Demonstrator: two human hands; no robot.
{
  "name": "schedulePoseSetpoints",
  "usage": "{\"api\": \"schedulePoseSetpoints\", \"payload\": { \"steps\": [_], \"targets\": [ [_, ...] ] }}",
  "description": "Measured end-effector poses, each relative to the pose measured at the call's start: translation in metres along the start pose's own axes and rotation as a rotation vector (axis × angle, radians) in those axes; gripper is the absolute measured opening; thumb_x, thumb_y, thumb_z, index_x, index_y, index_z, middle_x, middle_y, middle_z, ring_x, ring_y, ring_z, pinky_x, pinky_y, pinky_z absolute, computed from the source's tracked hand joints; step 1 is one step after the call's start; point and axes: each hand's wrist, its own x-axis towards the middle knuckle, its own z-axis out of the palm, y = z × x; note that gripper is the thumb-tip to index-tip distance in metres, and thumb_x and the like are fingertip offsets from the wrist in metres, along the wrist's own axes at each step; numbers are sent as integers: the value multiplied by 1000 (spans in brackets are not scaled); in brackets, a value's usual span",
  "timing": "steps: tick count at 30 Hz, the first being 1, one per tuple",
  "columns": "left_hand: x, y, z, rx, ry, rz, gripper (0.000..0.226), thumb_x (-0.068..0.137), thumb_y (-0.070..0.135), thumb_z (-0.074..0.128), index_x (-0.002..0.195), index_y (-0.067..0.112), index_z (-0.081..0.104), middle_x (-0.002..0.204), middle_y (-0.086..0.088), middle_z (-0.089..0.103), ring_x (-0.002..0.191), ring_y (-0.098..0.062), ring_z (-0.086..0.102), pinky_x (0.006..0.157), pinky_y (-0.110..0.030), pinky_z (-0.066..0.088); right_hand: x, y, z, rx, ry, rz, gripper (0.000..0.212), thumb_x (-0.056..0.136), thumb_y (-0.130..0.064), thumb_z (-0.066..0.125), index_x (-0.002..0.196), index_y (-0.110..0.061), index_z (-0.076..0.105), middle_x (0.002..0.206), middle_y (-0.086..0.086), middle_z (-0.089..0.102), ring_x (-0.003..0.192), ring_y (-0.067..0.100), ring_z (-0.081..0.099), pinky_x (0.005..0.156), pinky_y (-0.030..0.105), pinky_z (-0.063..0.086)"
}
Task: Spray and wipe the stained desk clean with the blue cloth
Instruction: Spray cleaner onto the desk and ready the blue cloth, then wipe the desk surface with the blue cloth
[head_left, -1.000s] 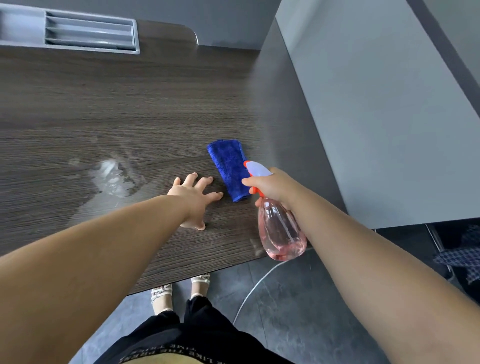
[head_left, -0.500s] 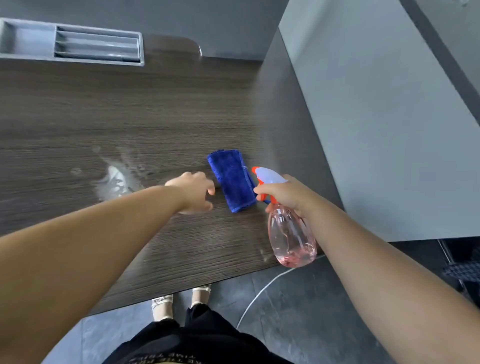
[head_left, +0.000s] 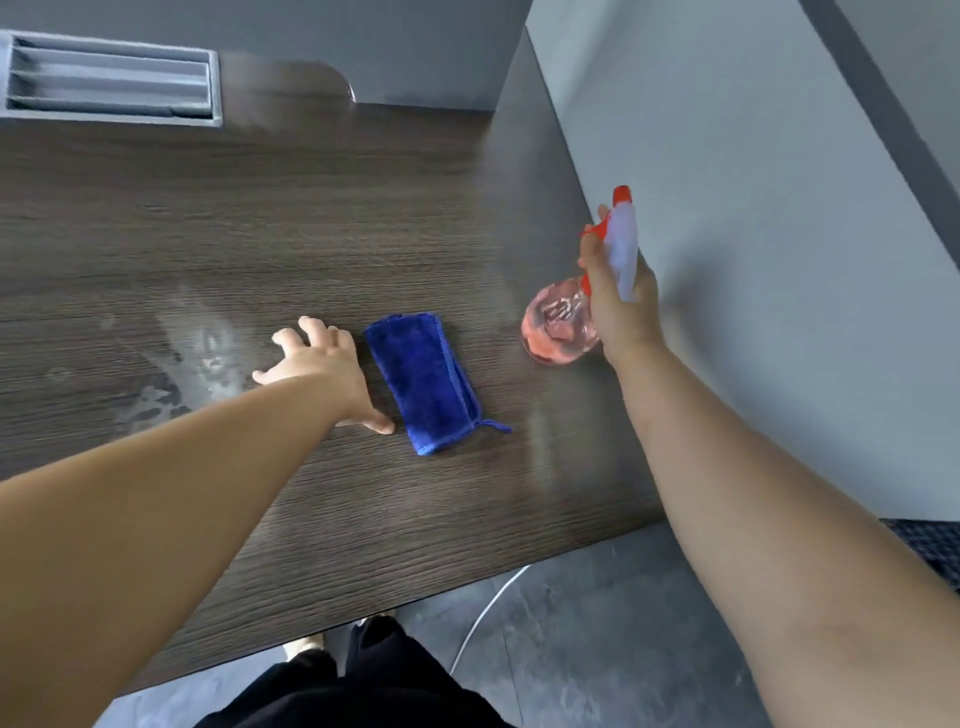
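A folded blue cloth (head_left: 423, 382) lies on the dark wood desk (head_left: 311, 218). Left of it is a pale wet stain (head_left: 202, 364). My left hand (head_left: 319, 369) rests flat on the desk between the stain and the cloth, fingers spread, its thumb close to the cloth's left edge. My right hand (head_left: 618, 291) grips the neck of a pink spray bottle (head_left: 558, 327) with a white head and orange trigger. The bottle is at the desk's right side, to the right of the cloth; whether its base touches the desk I cannot tell.
A grey slotted tray (head_left: 111, 83) is set into the desk's back left. A grey partition wall (head_left: 753, 218) bounds the desk on the right. The desk's front edge runs diagonally above dark floor tiles, where a white cable (head_left: 483, 618) lies.
My right hand carried the spray bottle from the desk's front edge to the right side by the wall. My left hand, curled half a second ago, spread flat again beside the cloth.
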Motion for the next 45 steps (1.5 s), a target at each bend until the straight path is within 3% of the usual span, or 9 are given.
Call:
{"api": "schedulePoseSetpoints", "payload": {
  "steps": [4,7,15,19,24,30,38,43,45],
  "targets": [
    [2,4,-1,-18,-16,-28,138,51,68,78,148,10,0,152,-12,-3,139,-41,3,101,-63,33,19,5,2,-24,33,51,55,89,-43,60,137,-21,44,120,-5,54,116,13,53,88,20,40],
    [3,4,0,-29,-13,-34,137,50,67,80,148,11,2,151,-12,0,139,-41,4,101,-64,33,8,29,9,-37,42,125,77,61,-53,75,126,-20,51,116,-2,62,103,10,59,84,23,49],
    [4,3,2,-36,-2,-26,133,49,66,80,146,11,7,150,-11,3,139,-40,3,102,-63,32,14,53,15,-63,129,76,58,73,-42,76,119,-18,52,114,-3,59,104,12,56,98,36,47],
    [2,1,3,-38,24,-9,132,49,67,79,146,11,9,149,-11,5,139,-38,5,102,-62,33,-2,59,15,-66,140,258,106,69,-48,79,150,-15,18,151,5,30,137,19,32,114,37,29],
    [1,-2,4,-6,60,15,134,49,72,76,147,12,7,150,-11,7,137,-37,10,101,-59,37,-82,73,55,-567,34,66,53,84,-41,65,129,-16,55,131,7,52,120,23,45,97,31,36],
    [-2,-5,7,-7,95,13,136,49,75,74,149,13,4,151,-10,7,137,-35,10,100,-55,39,-88,33,109,-804,-242,17,51,81,-50,61,119,-17,57,119,2,55,110,23,50,87,37,46],
    [-13,-22,18,-92,89,126,119,66,71,65,151,25,-4,157,-4,-14,144,-32,-11,114,-51,16,-85,16,111,-404,-402,271,20,77,-25,66,71,-16,49,69,-4,54,71,21,54,54,28,36],
    [-19,-60,24,-312,183,177,88,80,57,61,150,25,17,156,-2,5,143,-27,-3,113,-46,21,-76,1,85,-553,-161,-126,20,76,-17,66,86,-16,49,95,-1,55,78,19,51,65,29,36],
    [-20,-70,29,-327,264,139,81,83,52,60,148,24,21,155,-4,9,143,-29,-1,113,-46,23,-78,-1,87,-654,-223,-255,22,78,-20,68,95,-17,54,102,-1,53,82,20,55,67,31,42]
  ]
}}
